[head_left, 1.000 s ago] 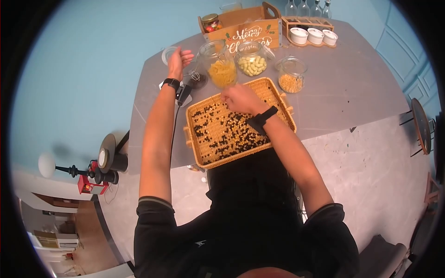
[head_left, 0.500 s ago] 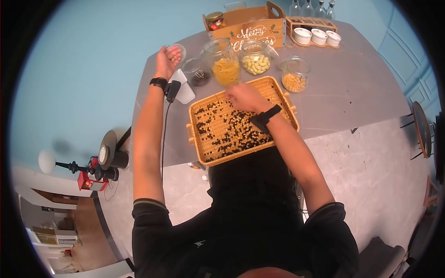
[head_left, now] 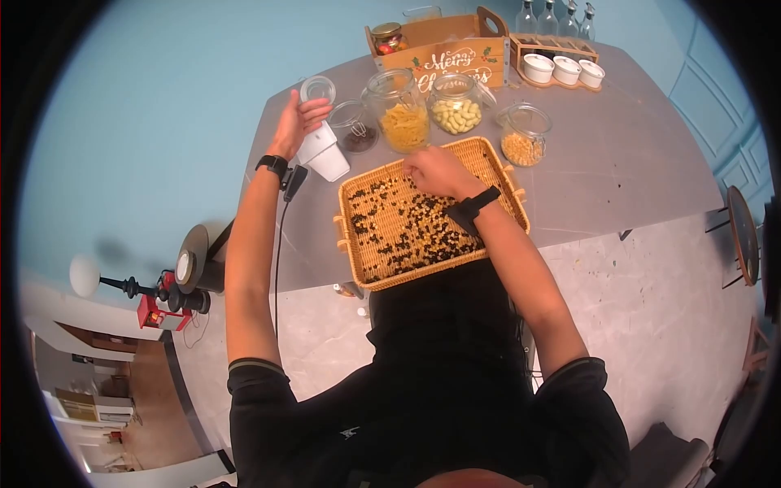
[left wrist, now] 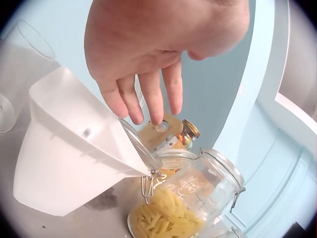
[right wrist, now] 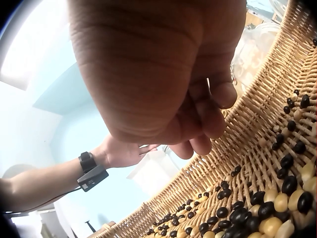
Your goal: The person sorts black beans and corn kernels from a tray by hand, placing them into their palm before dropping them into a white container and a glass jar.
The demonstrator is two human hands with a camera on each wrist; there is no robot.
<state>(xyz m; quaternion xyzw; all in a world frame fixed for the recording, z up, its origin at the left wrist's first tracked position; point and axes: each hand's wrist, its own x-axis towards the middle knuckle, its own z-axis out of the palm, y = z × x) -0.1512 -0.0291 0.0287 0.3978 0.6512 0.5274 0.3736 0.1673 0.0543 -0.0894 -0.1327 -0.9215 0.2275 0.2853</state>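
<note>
My left hand (head_left: pixel 301 122) is raised beside a white angular container (head_left: pixel 323 153), its fingers extended and holding nothing. In the left wrist view the fingers (left wrist: pixel 151 96) hang above and behind that container (left wrist: pixel 74 148), with a visible gap. Over the far side of a wicker tray (head_left: pixel 394 281), my right hand (head_left: pixel 439 172) stays with loosely curled fingers. Close to the tray's woven wall (right wrist: pixel 257 99), the right fingertips (right wrist: pixel 200 144) show nothing held; whether they touch it I cannot tell. Black and yellowish beans (right wrist: pixel 270 210) lie scattered in the tray.
Behind the tray stand glass jars of pasta (head_left: pixel 404 126), pale pieces (head_left: pixel 455 114), yellow grains (head_left: pixel 522 148) and dark contents (head_left: pixel 359 138). A wooden crate (head_left: pixel 447 63) and white ramekins (head_left: pixel 538 68) are farther back. The table's left edge runs beside my left forearm.
My left hand has moved leftward from in front of the white container, uncovering it, and its fingers now point right. The right hand stays over the tray; the head view has shifted slightly.
</note>
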